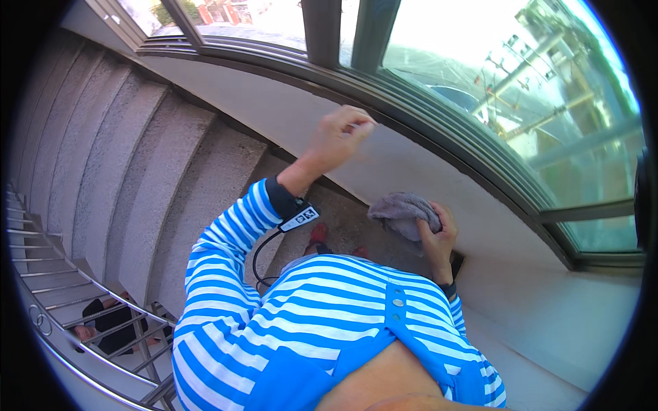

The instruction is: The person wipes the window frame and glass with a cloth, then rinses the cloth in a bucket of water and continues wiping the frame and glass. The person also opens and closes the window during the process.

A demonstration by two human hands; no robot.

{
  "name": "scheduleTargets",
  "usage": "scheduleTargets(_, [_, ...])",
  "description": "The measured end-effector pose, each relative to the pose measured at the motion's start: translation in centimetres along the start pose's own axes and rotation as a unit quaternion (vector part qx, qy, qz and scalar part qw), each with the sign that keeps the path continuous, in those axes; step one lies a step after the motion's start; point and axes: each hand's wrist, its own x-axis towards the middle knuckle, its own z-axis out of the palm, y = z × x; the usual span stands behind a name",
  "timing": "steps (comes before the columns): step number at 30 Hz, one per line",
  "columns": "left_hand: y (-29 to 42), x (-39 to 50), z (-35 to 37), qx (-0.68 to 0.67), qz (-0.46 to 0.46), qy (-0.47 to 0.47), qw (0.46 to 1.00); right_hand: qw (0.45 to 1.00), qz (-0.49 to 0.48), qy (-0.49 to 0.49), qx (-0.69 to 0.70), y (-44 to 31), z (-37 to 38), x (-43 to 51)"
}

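Note:
My right hand (439, 236) grips a bunched grey cloth (403, 210), which hangs from my fingers and thumb in front of the low wall (411, 169) under the window. Farther up, my left hand (339, 136) is raised close to the window's lower frame (401, 115). Its fingers are curled, the thumb lies near the fingertips, and I see nothing between them; motion blurs it slightly. A small device (299, 219) with printed markers and a black cable sits at my left cuff.
Rough concrete stairs (139, 133) run off to the left, with a metal railing (97, 285) at the lower left. Beyond the railing a person in dark clothing (115, 326) is partly visible. My feet (318, 234) stand beside the wall. Large glass panes (462, 67) fill the upper right.

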Motion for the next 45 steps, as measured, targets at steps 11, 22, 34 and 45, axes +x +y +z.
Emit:
scheduleTargets(11, [-8.8,7.6,-25.7,0.06,-0.04,0.368,0.927,1.0,0.014,-0.021,0.003,-1.4,3.8,1.6])
scheduleTargets(22, [-7.1,10.8,-23.5,-0.03,-0.055,0.308,0.949,0.999,0.006,-0.049,-0.006,-2.2,6.6,2.1])
scheduleTargets(34, [-2.1,7.9,-3.2,0.052,0.066,0.15,0.985,0.999,-0.004,-0.037,-0.018,-2.8,5.8,2.1])
scheduleTargets(45, [-1.8,8.1,-3.6,0.035,0.05,0.088,0.994,0.998,0.011,-0.064,-0.012,-2.6,5.8,2.4])
